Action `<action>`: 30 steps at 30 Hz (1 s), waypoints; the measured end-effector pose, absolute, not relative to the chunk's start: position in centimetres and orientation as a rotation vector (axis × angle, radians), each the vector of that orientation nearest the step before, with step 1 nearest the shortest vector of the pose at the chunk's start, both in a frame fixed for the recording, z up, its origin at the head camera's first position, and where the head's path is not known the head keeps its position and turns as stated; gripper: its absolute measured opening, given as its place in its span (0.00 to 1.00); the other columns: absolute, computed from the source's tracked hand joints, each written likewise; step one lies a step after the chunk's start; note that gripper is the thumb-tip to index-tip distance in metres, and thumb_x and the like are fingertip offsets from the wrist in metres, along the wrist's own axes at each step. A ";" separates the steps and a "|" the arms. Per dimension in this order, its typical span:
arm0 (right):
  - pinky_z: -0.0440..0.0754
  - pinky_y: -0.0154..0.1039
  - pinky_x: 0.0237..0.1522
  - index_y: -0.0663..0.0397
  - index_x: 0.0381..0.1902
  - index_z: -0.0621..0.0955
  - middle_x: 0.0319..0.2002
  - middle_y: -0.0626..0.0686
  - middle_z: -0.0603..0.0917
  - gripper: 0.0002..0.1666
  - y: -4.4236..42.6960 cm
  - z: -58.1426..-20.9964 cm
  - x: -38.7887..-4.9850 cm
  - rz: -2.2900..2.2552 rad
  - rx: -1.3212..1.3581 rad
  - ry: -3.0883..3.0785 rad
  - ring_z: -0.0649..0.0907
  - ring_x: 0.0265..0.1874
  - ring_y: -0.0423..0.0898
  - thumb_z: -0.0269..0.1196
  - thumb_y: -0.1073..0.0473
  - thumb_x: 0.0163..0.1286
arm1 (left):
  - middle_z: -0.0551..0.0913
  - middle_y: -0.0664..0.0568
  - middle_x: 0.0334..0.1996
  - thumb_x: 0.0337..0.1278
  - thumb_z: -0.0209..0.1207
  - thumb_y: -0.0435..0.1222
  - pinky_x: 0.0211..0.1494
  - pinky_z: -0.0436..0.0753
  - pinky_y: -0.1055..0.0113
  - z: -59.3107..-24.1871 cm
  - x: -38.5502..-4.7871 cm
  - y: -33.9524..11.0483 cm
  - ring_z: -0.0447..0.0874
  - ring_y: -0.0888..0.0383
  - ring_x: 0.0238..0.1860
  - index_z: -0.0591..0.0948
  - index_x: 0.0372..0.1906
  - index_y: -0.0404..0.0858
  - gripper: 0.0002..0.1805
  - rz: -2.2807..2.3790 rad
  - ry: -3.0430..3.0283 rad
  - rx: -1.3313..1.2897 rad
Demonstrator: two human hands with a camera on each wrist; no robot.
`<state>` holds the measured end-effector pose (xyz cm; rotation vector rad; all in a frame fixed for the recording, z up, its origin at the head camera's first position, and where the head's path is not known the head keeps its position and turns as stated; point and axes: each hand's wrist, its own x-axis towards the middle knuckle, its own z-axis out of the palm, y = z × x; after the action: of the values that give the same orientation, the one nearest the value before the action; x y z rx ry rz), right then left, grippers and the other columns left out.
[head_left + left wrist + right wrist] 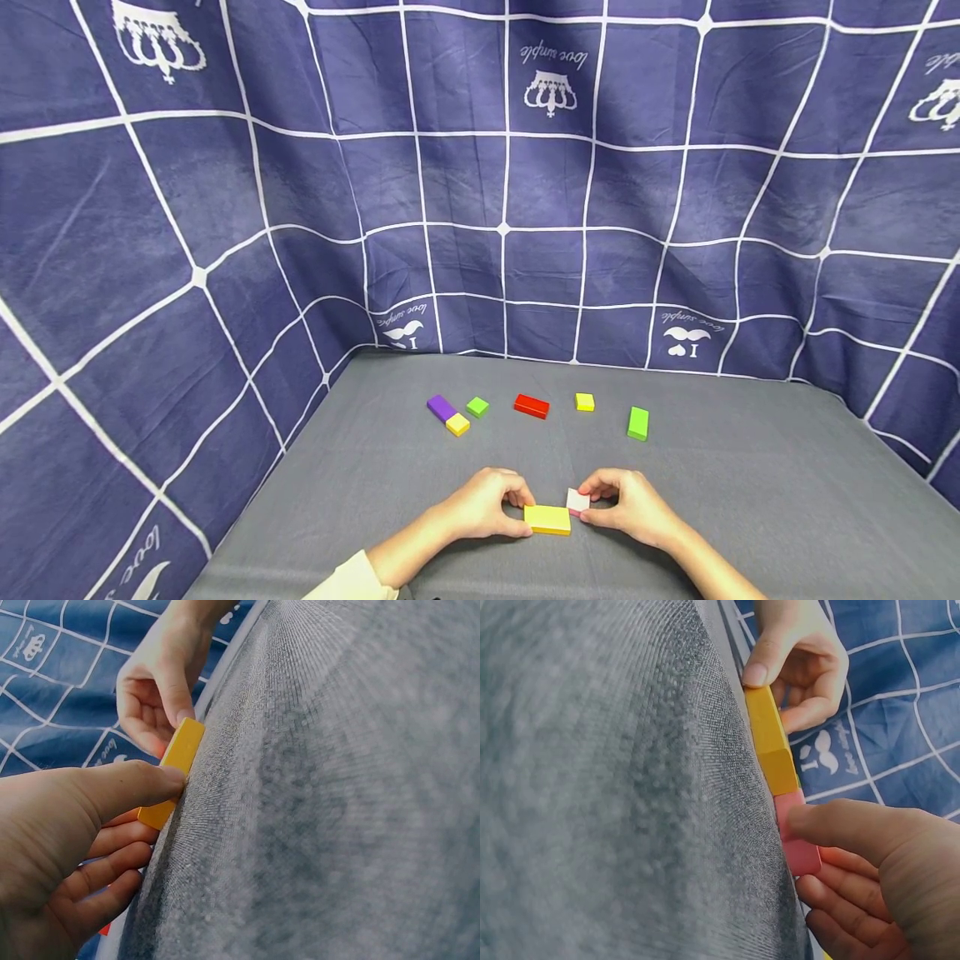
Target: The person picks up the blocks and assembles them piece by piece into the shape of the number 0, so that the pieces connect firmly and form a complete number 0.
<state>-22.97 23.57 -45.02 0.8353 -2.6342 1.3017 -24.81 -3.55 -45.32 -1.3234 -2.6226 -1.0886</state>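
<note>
Low in the head view, my left hand (487,504) pinches the left end of a long yellow block (547,519) between thumb and fingers. To its right, my right hand (628,507) pinches a small pink block (577,501) whose top looks pale. Both blocks sit at the grey surface, the pink one close to the yellow one's right end. From the right wrist view I cannot tell whether the yellow block (771,739) and pink block (801,851) touch. Fingers partly cover the pink block there.
Farther back on the grey cloth (360,492) lie a purple block (441,407) against a small yellow-orange block (457,425), a small green block (477,407), a red block (532,407), a small yellow block (584,402) and a longer green block (637,422). Behind hangs a blue checked curtain (465,183).
</note>
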 end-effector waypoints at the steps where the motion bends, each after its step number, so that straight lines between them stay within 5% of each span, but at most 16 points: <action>1: 0.80 0.37 0.34 0.53 0.34 0.84 0.30 0.44 0.83 0.14 23.6 -45.0 -23.0 1.295 0.834 -2.639 0.81 0.29 0.41 0.76 0.63 0.50 | 0.79 0.64 0.28 0.38 0.75 0.33 0.40 0.76 0.81 -45.3 -24.8 -3.6 0.76 0.73 0.32 0.84 0.33 0.41 0.13 -1.088 -2.621 -1.325; 13: 0.81 0.36 0.35 0.51 0.35 0.84 0.31 0.43 0.82 0.14 23.6 -45.0 -23.1 1.180 0.935 -2.537 0.81 0.32 0.40 0.76 0.61 0.51 | 0.80 0.61 0.28 0.38 0.75 0.33 0.39 0.76 0.81 -45.2 -24.8 -3.7 0.76 0.73 0.32 0.84 0.33 0.40 0.13 -1.110 -2.606 -1.337; 22: 0.81 0.35 0.30 0.45 0.30 0.85 0.28 0.37 0.81 0.05 21.1 -44.5 -22.2 1.218 0.974 -2.468 0.80 0.28 0.34 0.71 0.61 0.59 | 0.80 0.62 0.28 0.38 0.75 0.32 0.40 0.77 0.80 -45.2 -24.8 -3.9 0.76 0.72 0.32 0.84 0.33 0.40 0.13 -1.172 -2.608 -1.324; 30: 0.80 0.33 0.28 0.47 0.27 0.83 0.27 0.38 0.79 0.09 20.9 -45.3 -21.8 1.168 0.955 -2.457 0.78 0.26 0.33 0.74 0.64 0.54 | 0.80 0.63 0.29 0.39 0.75 0.32 0.40 0.76 0.80 -45.2 -24.8 -3.7 0.77 0.72 0.33 0.84 0.33 0.40 0.13 -1.158 -2.616 -1.333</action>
<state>-21.84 20.94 -45.25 0.9552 -2.4569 1.1684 -24.80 -3.71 -45.22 -1.3325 -2.6164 -1.1580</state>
